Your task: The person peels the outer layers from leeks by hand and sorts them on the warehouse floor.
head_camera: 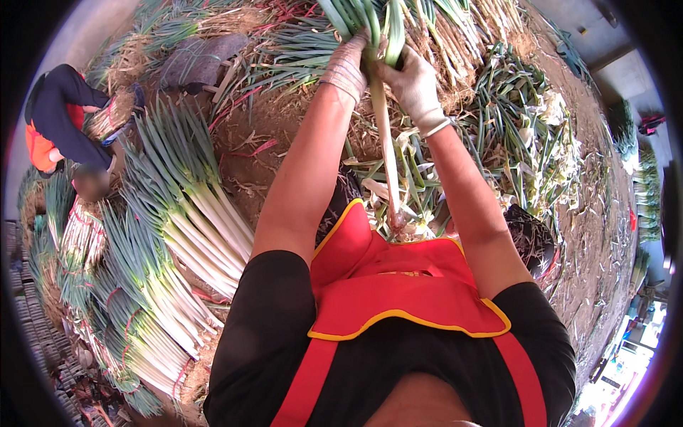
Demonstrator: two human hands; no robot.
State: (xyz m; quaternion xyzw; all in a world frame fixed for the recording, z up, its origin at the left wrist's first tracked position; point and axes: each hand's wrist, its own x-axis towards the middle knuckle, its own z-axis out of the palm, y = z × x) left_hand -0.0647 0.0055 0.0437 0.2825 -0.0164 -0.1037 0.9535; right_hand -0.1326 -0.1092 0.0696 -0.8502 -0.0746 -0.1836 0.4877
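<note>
My left hand (348, 63), in a light work glove, grips a long green onion (385, 125) where its leaves fork. Beside it, my gloved right hand (415, 88) has its thumb and fingers on the same stalk and a leaf. The onion's pale shank hangs down between my forearms, root end towards my red apron (395, 288). Beneath it lie stripped leaves and peelings (421, 165). Just beyond my hands rests a heap of unpeeled green onions (445, 40) with brownish shanks and roots. My fingers partly hide the fork of the leaves.
Clean white-shanked green onions (200, 229) lie to my left, with a tied bundle (155, 347) nearer. A person (64, 117) bends at the far left. A large pile of discarded leaves (525, 128) covers the floor to my right. A grey covered bundle (200, 61) lies ahead left.
</note>
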